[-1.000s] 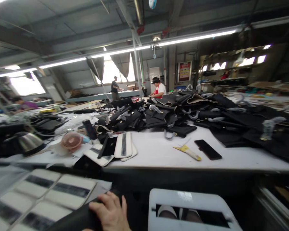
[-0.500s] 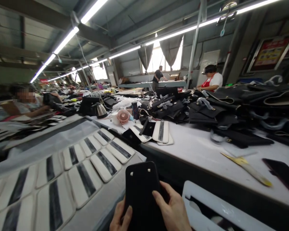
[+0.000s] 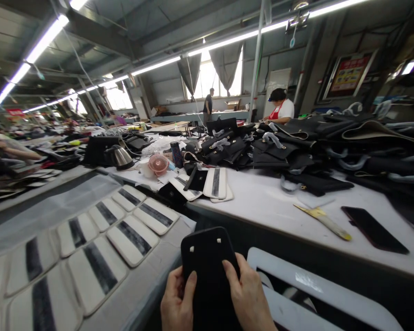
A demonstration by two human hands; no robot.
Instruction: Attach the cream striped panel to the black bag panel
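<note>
I hold a flat black leather panel (image 3: 207, 266) with small pale notches near its rounded top, low in the middle of the head view. My left hand (image 3: 177, 301) grips its left edge, thumb laid over the front. My right hand (image 3: 250, 299) grips its right edge the same way. Left of the hands, several white pads with a black middle stripe (image 3: 131, 236) lie in rows on a grey belt (image 3: 37, 216).
A white table (image 3: 262, 207) on the right carries a heap of black bag parts (image 3: 296, 151), a dark phone (image 3: 374, 228), a yellow-handled tool (image 3: 322, 219), a pink fan (image 3: 158, 163) and a kettle (image 3: 120, 157). A white frame (image 3: 317, 289) stands beside my right hand. Other people work farther back.
The view swung left, then settled. The black panel, low under one hand a second ago, now stands upright in both hands; since half a second ago it has hardly moved.
</note>
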